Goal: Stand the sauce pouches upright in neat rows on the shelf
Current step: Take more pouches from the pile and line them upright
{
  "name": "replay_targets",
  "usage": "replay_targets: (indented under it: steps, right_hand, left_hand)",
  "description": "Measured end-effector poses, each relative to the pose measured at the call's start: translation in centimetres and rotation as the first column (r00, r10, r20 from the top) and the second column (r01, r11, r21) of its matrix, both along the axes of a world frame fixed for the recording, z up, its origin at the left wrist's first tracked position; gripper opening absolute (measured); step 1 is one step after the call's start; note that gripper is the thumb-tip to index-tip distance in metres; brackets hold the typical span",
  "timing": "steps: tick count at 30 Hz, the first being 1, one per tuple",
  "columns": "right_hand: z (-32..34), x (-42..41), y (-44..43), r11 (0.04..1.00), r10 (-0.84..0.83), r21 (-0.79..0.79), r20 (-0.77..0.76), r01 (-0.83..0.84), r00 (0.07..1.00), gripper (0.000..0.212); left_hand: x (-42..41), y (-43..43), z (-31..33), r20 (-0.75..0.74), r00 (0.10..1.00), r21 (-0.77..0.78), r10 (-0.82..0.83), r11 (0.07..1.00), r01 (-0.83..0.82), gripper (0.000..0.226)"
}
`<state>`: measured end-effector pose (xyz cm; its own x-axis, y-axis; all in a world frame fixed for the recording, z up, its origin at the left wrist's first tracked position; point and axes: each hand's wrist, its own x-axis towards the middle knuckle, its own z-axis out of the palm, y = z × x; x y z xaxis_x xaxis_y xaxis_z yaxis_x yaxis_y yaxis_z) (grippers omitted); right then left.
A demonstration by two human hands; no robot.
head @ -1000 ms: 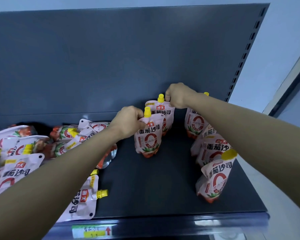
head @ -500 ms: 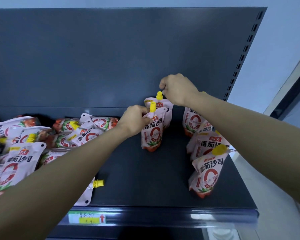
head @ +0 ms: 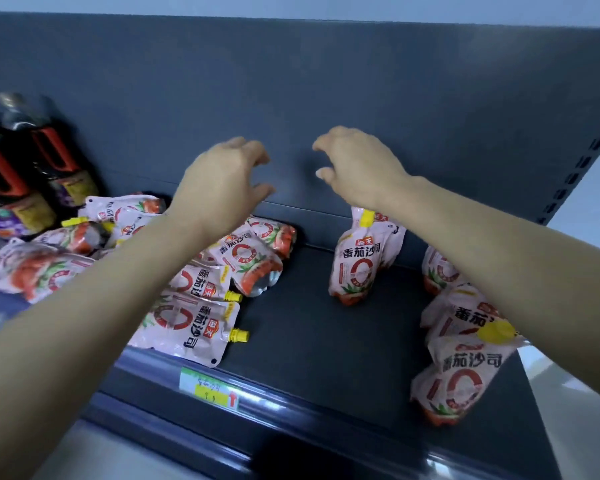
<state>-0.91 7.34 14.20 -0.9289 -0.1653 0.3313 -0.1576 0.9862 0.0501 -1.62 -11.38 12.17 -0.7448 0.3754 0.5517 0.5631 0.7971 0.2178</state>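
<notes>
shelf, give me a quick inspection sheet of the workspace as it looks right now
surface: dark shelf, bare in the middle, price tag on its front edge
job's things: two standing pouches mid-shelf, one behind the other; a standing row at the right; a heap of lying pouches at the left
clutter: dark bottles at far left
grippers: left hand and right hand raised above the pouches, fingers spread, holding nothing
cables: nothing seen
surroundings: dark back panel, pale wall at right
</notes>
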Motion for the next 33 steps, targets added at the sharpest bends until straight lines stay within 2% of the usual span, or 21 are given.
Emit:
replay_targets:
  steps: [2,5,11,16,19,24,30,33]
  right_hand:
    - [0.0,-0.7,-1.7,0.997,0.074,0.015,0.006,-0.074,0.997,0.037]
    - [-0.2,-1.8,-4.6,0.985,0.170,0.028,0.045,-0.171,0.984,0.041]
    - [-2.5,-4.7,-10.2,0.954,0.278,0.052,0.208,-0.294,0.938,0.051]
    - [-5.3,-7.7,-13.2,0.950,0.254,0.085,0.344,-0.300,0.904,0.048]
    - [-6.9,-9.0,-14.2,0.968,0.185,0.065,0.470,-0.243,0.863,0.052]
    - [-10.1,-10.5,-14.4,0.990,0.106,0.002,0.637,-0.139,0.763,0.081]
    - [-12.3,-12.3,-14.1,0.996,0.068,-0.009,0.671,-0.084,0.739,0.101]
    - [-12.8,-12.8,-13.9,0.998,0.061,-0.034,0.682,-0.052,0.729,0.100]
  left_hand:
    - [0.6,-1.7,0.4,-0.075,0.994,-0.012,0.079,0.997,-0.080,0.039]
    - [1.3,-4.1,0.4,-0.099,0.978,-0.015,0.182,0.983,-0.185,0.040]
    - [1.8,-8.6,-1.4,-0.022,0.954,-0.075,0.299,0.951,-0.300,0.041]
    - [1.3,-12.1,-3.5,0.040,0.923,-0.179,0.382,0.912,-0.369,0.038]
    - [0.7,-13.4,-5.3,0.143,0.924,-0.252,0.356,0.916,-0.314,0.042]
    - [-0.2,-14.4,-8.2,0.291,0.908,-0.368,0.301,0.912,-0.184,0.049]
    - [-1.5,-14.1,-10.2,0.386,0.898,-0.392,0.212,0.919,-0.048,0.046]
    - [-2.0,-13.7,-10.7,0.413,0.892,-0.396,0.183,0.918,-0.005,0.044]
